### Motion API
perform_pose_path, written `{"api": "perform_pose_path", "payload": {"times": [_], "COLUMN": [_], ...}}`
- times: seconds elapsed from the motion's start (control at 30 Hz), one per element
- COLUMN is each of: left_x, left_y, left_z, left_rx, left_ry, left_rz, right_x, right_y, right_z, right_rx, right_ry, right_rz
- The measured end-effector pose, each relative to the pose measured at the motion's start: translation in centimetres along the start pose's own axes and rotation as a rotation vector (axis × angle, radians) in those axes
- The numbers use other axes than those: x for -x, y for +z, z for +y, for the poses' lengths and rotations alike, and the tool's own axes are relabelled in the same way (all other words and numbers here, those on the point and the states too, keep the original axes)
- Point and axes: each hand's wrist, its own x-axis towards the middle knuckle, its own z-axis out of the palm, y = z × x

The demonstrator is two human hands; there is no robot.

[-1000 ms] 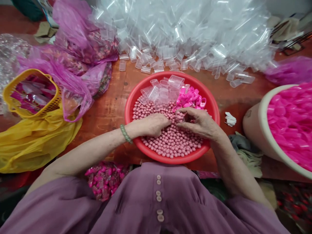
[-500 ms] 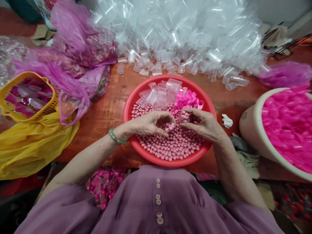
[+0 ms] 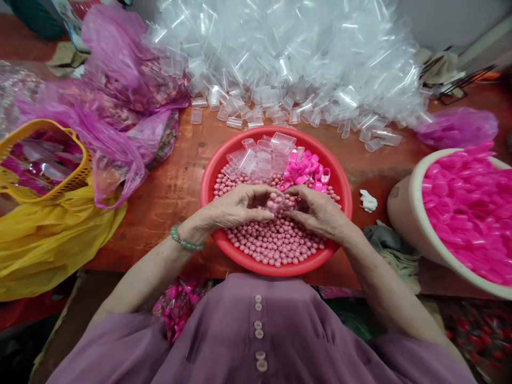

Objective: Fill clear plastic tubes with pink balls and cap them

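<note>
Over a red basin [image 3: 206,184], my left hand [image 3: 236,205] is closed around a small clear plastic cup [image 3: 274,204] with pink beads in it. My right hand [image 3: 320,210] faces it closely, fingers curled round a second clear cup [image 3: 289,201], partly hidden, which also shows beads. The two cups meet or nearly touch; I cannot tell which. Loose pink beads [image 3: 276,248] cover the basin's bottom. Empty clear cups [image 3: 260,157] lie on the beads at the far side, beside a small heap of bright pink plastic caps [image 3: 304,165].
Behind the basin rises a large pile of clear cups [image 3: 280,58]. A cream bucket [image 3: 404,202] full of pink plastic pieces [image 3: 468,202] stands at right. To the left are a yellow basket [image 3: 76,170], a yellow bag [image 3: 52,240] and purple bags [image 3: 116,48]. Crumpled white tissue [image 3: 368,200] lies near the basin.
My right hand has moved left and slightly down, bringing its cup up against or very near the one in my left hand. The view has shifted slightly.
</note>
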Motion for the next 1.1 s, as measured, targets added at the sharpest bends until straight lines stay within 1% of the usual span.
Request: {"api": "perform_pose_path", "payload": {"times": [0.07, 0.23, 0.37, 0.47, 0.57, 0.63, 0.7, 0.8, 0.93, 1.0, 1.1], "left_x": [0.3, 1.2, 2.1, 2.7, 3.0, 3.2, 3.2, 3.0, 3.0, 3.0, 3.1], "left_y": [0.1, 0.6, 1.4, 1.8, 1.9, 1.9, 2.0, 2.0, 1.7, 1.4, 1.1], "left_z": [-0.1, -0.8, -1.5, -2.0, -2.3, -2.3, -2.1, -2.0, -2.1, -2.3, -2.3], "left_rx": [0.016, 0.145, 0.229, 0.252, 0.233, 0.217, 0.204, 0.162, 0.110, 0.089, 0.089], "left_ry": [0.004, 0.125, 0.157, 0.180, 0.150, 0.130, 0.119, 0.099, 0.128, 0.142, 0.166], "left_rz": [0.006, 0.089, 0.111, 0.161, 0.140, 0.126, 0.126, 0.094, 0.030, 0.018, 0.010], "right_x": [-0.2, -0.5, -0.5, -0.3, 0.0, -0.2, -0.8, -2.1, -3.3, -3.5, -3.4], "right_y": [0.3, 0.8, 1.1, 0.5, -0.8, -1.8, -2.5, -2.7, -2.1, -1.9, -1.7], "right_z": [-0.2, -0.4, -0.5, -0.9, -2.1, -3.4, -4.7, -5.9, -6.0, -5.9, -5.8], "right_rx": [0.044, 0.103, 0.216, 0.269, 0.298, 0.250, 0.137, 0.035, 0.025, 0.005, -0.027], "right_ry": [0.000, 0.070, 0.091, 0.040, -0.050, -0.100, -0.169, -0.265, -0.280, -0.271, -0.261], "right_rz": [-0.023, -0.056, -0.125, -0.140, -0.081, -0.042, -0.031, -0.073, -0.183, -0.203, -0.195]}}
